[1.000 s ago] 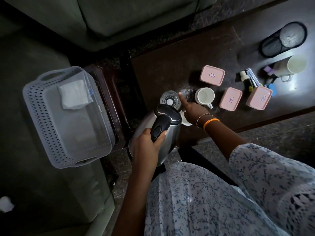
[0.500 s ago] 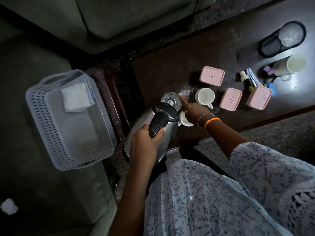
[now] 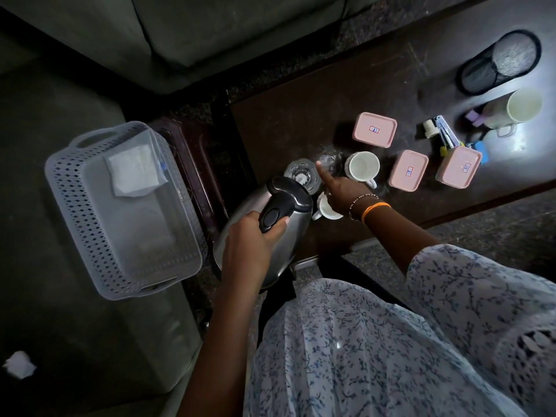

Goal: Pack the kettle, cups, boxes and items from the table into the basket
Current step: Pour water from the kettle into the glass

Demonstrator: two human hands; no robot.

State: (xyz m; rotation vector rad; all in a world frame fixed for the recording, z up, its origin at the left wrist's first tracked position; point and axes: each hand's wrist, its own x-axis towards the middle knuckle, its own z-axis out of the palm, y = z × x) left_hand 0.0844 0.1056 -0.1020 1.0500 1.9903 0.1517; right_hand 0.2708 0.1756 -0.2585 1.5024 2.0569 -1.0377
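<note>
A grey sofa (image 3: 210, 34) fills the top and left of the view, and on its seat sits the pale perforated basket (image 3: 75, 224), a folded white cloth (image 3: 132, 170) lying in its far end. To the right stands the dark wooden table (image 3: 301, 109), its near edge close to the person's flowered blue-and-white garment (image 3: 391, 341).

The steel kettle (image 3: 249, 227) hangs tilted between basket and table, clear of both — the left hand (image 3: 249, 245) grips its black handle, thumb laid over the top. Just behind the kettle's lid a clear glass (image 3: 301, 173) stands on the table. The right hand (image 3: 340, 191), bangles at its wrist, reaches over a white cup (image 3: 328, 210) at the table's near edge with the forefinger stretched out toward a second, faint glass (image 3: 328, 162); whether its other fingers hold the cup I cannot tell.

Beside that hand stands a white mug (image 3: 361, 167), open mouth up. Three pink lidded boxes follow: one behind the mug (image 3: 374, 129), one to its right (image 3: 407, 170), one further right (image 3: 458, 167). Far right lie a black mesh holder (image 3: 499, 61) on its side and a tall pale jug (image 3: 517, 108) — between these and the boxes sit small items: a white cap (image 3: 430, 129), a metal tool (image 3: 445, 133), blue and purple bits too small to name
</note>
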